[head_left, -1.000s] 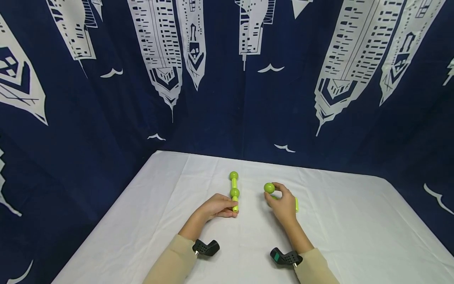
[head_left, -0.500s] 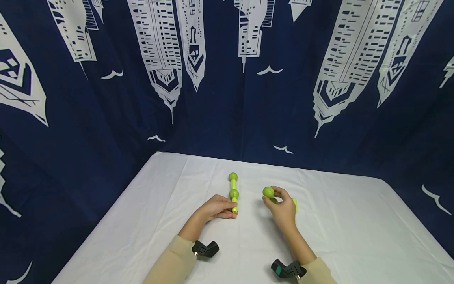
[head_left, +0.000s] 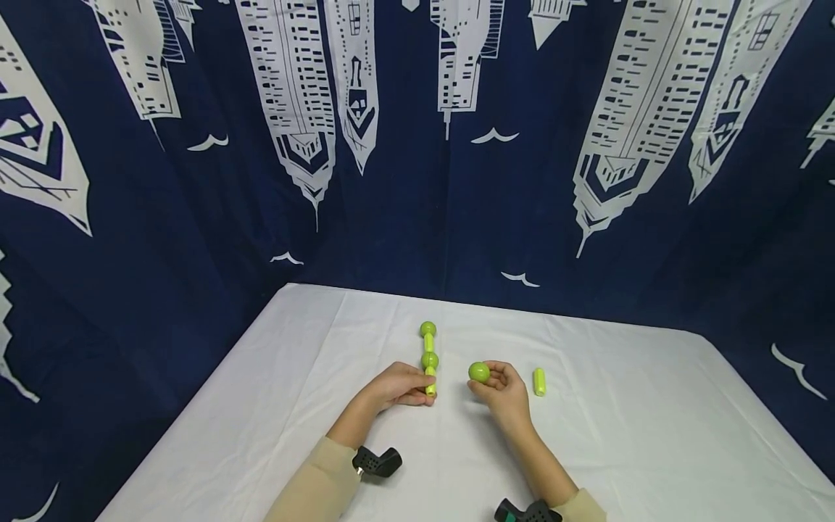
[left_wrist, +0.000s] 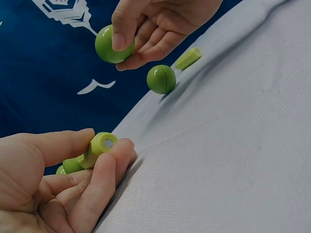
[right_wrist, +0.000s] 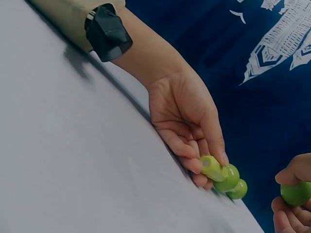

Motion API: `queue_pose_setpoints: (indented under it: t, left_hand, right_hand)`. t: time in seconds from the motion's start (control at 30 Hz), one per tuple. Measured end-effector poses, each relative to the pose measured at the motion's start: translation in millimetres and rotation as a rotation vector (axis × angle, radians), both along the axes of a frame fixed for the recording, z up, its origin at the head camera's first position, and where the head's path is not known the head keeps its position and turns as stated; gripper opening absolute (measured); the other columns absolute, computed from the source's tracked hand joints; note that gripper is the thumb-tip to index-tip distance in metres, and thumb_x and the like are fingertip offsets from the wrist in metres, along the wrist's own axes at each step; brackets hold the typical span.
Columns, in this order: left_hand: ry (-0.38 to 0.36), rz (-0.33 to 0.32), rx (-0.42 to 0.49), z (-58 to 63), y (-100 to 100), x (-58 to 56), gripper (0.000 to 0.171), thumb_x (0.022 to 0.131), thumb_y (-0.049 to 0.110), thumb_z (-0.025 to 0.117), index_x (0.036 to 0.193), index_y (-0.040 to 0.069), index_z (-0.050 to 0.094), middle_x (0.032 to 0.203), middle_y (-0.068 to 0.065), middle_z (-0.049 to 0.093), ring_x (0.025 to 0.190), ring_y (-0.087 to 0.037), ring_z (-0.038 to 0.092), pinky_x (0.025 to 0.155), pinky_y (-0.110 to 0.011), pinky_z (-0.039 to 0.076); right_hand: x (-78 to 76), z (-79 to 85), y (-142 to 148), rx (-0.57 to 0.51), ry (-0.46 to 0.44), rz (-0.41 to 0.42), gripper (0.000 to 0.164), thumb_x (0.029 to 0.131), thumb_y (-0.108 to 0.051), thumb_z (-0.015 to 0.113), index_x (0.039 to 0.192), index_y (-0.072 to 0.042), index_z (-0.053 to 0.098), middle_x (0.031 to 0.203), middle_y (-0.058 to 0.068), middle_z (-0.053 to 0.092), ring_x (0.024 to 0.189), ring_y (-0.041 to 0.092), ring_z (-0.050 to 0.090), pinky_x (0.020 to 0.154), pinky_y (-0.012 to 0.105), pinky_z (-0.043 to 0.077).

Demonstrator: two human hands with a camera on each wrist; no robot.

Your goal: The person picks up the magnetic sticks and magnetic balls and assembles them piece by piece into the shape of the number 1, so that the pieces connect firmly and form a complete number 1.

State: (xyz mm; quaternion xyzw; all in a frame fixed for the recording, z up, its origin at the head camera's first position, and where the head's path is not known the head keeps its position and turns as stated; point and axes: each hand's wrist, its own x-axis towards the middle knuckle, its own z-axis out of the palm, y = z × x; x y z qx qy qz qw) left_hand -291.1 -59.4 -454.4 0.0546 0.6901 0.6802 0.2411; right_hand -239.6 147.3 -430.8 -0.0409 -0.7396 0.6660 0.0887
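Rod-and-ball chain (head_left: 429,360) extends forward over the counter (head_left: 620,435); the left grip (head_left: 398,383) pinches its near rod (head_left: 430,391) between thumb and fingers. The right grip (head_left: 509,395) grasps a green ball (head_left: 479,372) to the right of the chain, not touching it. Possible faults: a light pinch could let the smooth ball slip and roll; a sideways knock could part the chain's joints. If the silver disc (left_wrist: 108,143) is a magnet, off-axis contact may seat the ball crooked. Brushing the spare ball (left_wrist: 161,79) or loose rod (head_left: 539,381) could start it rolling. Whether the far ball (head_left: 428,329) bears on the counter cannot be judged reliably.
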Motion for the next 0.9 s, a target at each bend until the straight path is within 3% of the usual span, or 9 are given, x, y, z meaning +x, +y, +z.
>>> queue_pose_setpoints:
  t: [0.33,0.67,0.9]
  left_hand:
    - [0.016,0.005,-0.002,-0.3,1,-1.6,0.022,0.096,0.012,0.062,0.097,-0.01,0.065,0.074,-0.008,0.069,0.068,-0.009,0.068,0.063,-0.015,0.056]
    - [0.012,0.004,-0.015,-1.1,0,3.3,0.022,0.096,0.014,0.063,0.095,-0.008,0.065,0.071,-0.006,0.068,0.066,-0.009,0.067,0.061,-0.015,0.056]
    - [0.02,0.005,-0.028,-2.3,1,1.4,0.023,0.096,0.014,0.063,0.095,-0.009,0.066,0.072,-0.006,0.068,0.067,-0.009,0.067,0.063,-0.015,0.056]
  right_hand:
    - [10.0,-9.2,-15,-0.028,-0.034,0.083,0.042,0.079,0.005,0.073,0.113,0.007,0.048,0.096,0.013,0.059,0.081,0.013,0.06,0.065,0.017,0.053]
    - [17.8,-26.4,-24,0.049,-0.059,0.162,0.041,0.078,-0.004,0.077,0.107,0.007,0.05,0.09,0.01,0.057,0.074,0.013,0.056,0.059,0.018,0.052]
    - [19.4,-28.4,-29,0.088,-0.068,0.178,0.04,0.077,-0.006,0.08,0.104,0.005,0.052,0.089,0.01,0.057,0.07,0.014,0.055,0.053,0.018,0.049]
